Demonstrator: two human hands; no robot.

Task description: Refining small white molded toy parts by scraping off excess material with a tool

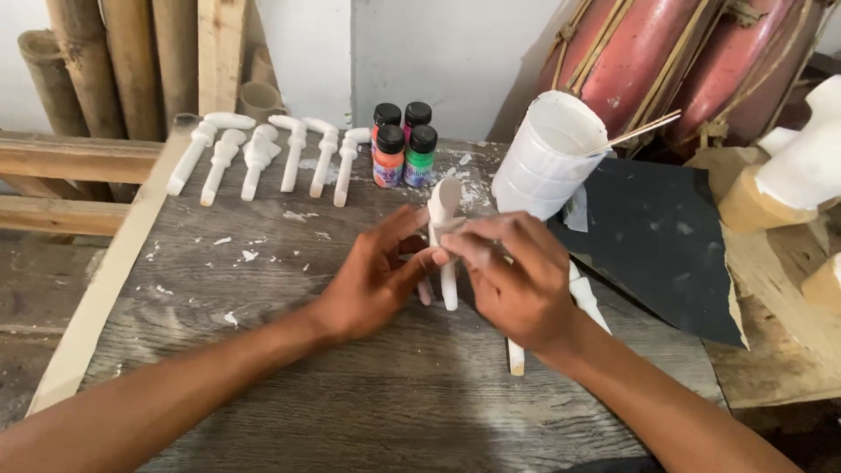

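My left hand (pixel 372 280) and my right hand (pixel 517 280) meet over the middle of a grey wooden table (pixel 289 350). Both grip a small white-painted carved piece (pixel 444 210) with a rounded top and a thin stem, held upright. The right fingers pinch its middle from the right; the left thumb and fingers press it from the left. A pale stick (pixel 515 357) lies under my right wrist. Several similar white pieces (pixel 263 158) lie in a row at the table's back left.
Several small paint bottles (pixel 403 144) with black caps stand behind the hands. A white container (pixel 547 158) holding a thin stick sits at the back right, beside a dark sheet (pixel 657 236). Bamboo poles (pixel 114 61) and red drums (pixel 666 52) line the wall.
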